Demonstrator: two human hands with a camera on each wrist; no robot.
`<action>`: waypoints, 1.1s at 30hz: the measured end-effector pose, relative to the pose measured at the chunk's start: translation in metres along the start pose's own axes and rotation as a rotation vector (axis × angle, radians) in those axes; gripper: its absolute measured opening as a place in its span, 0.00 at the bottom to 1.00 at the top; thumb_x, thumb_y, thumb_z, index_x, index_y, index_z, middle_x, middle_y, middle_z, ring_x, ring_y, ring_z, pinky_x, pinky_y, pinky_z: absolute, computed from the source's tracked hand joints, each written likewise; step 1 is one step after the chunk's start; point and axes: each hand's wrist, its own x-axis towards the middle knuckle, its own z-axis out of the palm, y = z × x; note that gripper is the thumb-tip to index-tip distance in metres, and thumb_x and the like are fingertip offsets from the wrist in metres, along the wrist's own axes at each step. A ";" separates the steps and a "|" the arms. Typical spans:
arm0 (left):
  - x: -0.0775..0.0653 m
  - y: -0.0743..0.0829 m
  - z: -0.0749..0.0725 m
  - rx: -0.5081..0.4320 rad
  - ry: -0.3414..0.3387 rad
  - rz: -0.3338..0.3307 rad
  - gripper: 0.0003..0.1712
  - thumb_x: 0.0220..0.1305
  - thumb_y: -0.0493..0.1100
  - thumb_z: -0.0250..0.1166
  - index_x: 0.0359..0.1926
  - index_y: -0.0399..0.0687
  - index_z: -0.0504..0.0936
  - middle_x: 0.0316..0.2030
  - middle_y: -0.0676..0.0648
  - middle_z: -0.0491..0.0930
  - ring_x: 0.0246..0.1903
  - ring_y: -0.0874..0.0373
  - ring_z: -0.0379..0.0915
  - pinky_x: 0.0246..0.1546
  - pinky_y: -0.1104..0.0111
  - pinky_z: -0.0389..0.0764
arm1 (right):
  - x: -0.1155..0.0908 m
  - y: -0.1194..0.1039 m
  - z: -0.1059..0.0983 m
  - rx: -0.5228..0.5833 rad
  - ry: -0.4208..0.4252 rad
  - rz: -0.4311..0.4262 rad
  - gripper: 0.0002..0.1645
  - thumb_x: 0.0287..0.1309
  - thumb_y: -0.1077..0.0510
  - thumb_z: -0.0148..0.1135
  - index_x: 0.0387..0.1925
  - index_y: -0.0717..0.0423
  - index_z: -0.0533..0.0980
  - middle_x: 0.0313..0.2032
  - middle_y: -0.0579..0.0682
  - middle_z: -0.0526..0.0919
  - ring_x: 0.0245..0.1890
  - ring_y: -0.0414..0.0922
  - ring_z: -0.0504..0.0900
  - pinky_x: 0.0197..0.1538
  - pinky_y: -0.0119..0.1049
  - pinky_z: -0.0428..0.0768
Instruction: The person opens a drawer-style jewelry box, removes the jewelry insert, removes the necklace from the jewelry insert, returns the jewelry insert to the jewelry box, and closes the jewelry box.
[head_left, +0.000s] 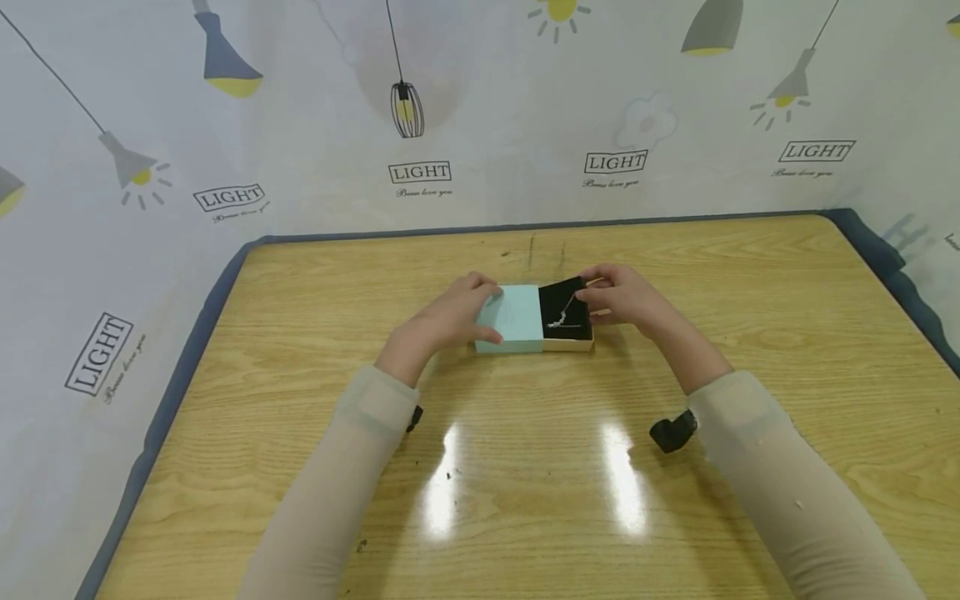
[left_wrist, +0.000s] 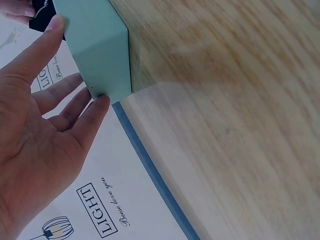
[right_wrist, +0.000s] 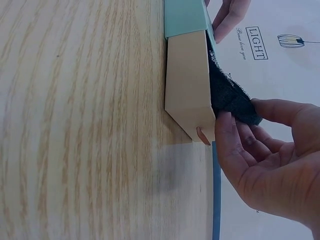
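Note:
A mint-green sliding jewelry box (head_left: 516, 317) lies on the table, its cream drawer (right_wrist: 189, 82) pulled partly out to the right. My left hand (head_left: 456, 310) grips the mint sleeve at its left end, thumb and fingers on opposite sides. Inside the drawer a black pad (right_wrist: 231, 102) carries a thin silver chain (head_left: 558, 320). With thumb and fingers, my right hand (right_wrist: 275, 150) pinches the pad's right end, which tilts up above the drawer's rim. A small ribbon tab (right_wrist: 202, 135) sticks out of the drawer's end. The drawer's inside under the pad is hidden.
The wood-grain table (head_left: 525, 500) reaches back to a wall (head_left: 510, 108) printed with lamps and the word LIGHT. Dark blue edging (head_left: 420, 232) runs along the table's back and sides. A black wrist device (head_left: 672, 432) sits at the right sleeve.

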 end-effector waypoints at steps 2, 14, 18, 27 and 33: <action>0.000 0.000 0.000 0.003 0.000 0.000 0.44 0.62 0.52 0.71 0.73 0.45 0.63 0.72 0.44 0.60 0.71 0.49 0.58 0.74 0.58 0.64 | 0.001 0.000 0.000 0.003 0.000 0.008 0.31 0.72 0.60 0.54 0.70 0.68 0.60 0.60 0.65 0.72 0.44 0.43 0.79 0.51 0.39 0.87; 0.000 0.001 -0.001 -0.008 0.003 -0.010 0.44 0.61 0.51 0.71 0.73 0.45 0.63 0.72 0.44 0.60 0.70 0.49 0.58 0.74 0.59 0.64 | 0.000 -0.002 0.000 -0.001 -0.014 0.032 0.32 0.73 0.59 0.52 0.72 0.67 0.57 0.64 0.66 0.68 0.50 0.48 0.77 0.58 0.44 0.84; 0.000 0.001 -0.001 -0.005 0.005 -0.011 0.44 0.61 0.52 0.71 0.73 0.45 0.63 0.71 0.44 0.60 0.70 0.50 0.59 0.74 0.59 0.65 | 0.000 -0.002 0.000 0.001 -0.014 0.033 0.31 0.73 0.59 0.51 0.71 0.67 0.57 0.63 0.65 0.69 0.49 0.48 0.77 0.57 0.42 0.84; 0.001 0.000 -0.001 -0.015 0.003 -0.010 0.44 0.61 0.51 0.71 0.73 0.45 0.63 0.72 0.44 0.60 0.71 0.49 0.58 0.75 0.59 0.63 | -0.003 -0.002 -0.001 0.017 -0.016 -0.001 0.33 0.71 0.57 0.55 0.70 0.67 0.58 0.58 0.62 0.72 0.49 0.48 0.78 0.54 0.40 0.86; 0.002 0.000 0.000 -0.011 -0.005 -0.016 0.44 0.61 0.51 0.71 0.73 0.45 0.63 0.72 0.44 0.59 0.71 0.49 0.57 0.75 0.59 0.63 | -0.003 -0.003 0.001 -0.010 -0.020 0.019 0.32 0.73 0.59 0.50 0.72 0.67 0.56 0.65 0.67 0.67 0.56 0.54 0.76 0.59 0.45 0.83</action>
